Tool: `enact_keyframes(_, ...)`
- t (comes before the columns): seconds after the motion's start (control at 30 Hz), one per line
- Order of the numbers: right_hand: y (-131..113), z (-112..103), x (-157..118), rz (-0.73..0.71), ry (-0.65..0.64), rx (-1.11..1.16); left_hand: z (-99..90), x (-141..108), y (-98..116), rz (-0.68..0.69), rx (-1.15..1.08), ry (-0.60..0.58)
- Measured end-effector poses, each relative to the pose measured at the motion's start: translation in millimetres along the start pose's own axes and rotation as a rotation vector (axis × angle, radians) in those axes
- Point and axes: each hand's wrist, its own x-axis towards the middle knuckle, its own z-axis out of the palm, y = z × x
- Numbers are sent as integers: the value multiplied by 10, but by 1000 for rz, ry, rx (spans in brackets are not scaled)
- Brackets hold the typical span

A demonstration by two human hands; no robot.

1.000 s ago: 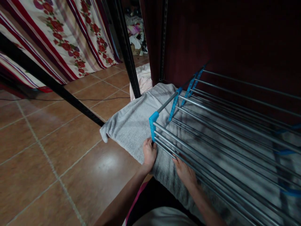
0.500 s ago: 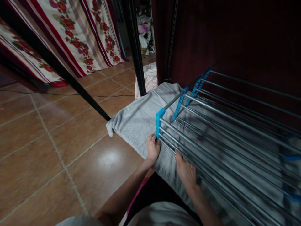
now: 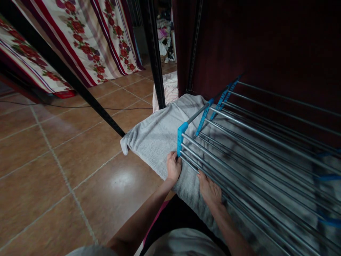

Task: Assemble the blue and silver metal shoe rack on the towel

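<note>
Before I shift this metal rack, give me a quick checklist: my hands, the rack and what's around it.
1. Left hand at the near blue corner piece: ok, it is at the lower end.
2. Right hand at the rack: ok, fingertips at a low bar on the near side.
3. Both grips firm: cannot tell, the fingers are partly hidden.
4. Grey blanket smooth: not ok, it is creased, with one corner bunched.
5. Cable away from the hands: ok, it lies on the floor beyond the blanket.
6. Rack's right end free: cannot tell, it runs out of view.
</note>
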Motion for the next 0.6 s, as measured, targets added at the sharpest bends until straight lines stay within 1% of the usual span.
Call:
enact_keyframes(0.17, 3, -28, 7, 0, -22, 0, -1, 0, 3, -17, 51, -9)
enact_keyframes(0.3, -4, -59, 15, 7, -37, 3, -4, -1, -11, -2, 63, -26)
enact_keyframes(0.6, 19, -49, 74, 15, -106, 116, -9, 9, -12, 7, 56, -39)
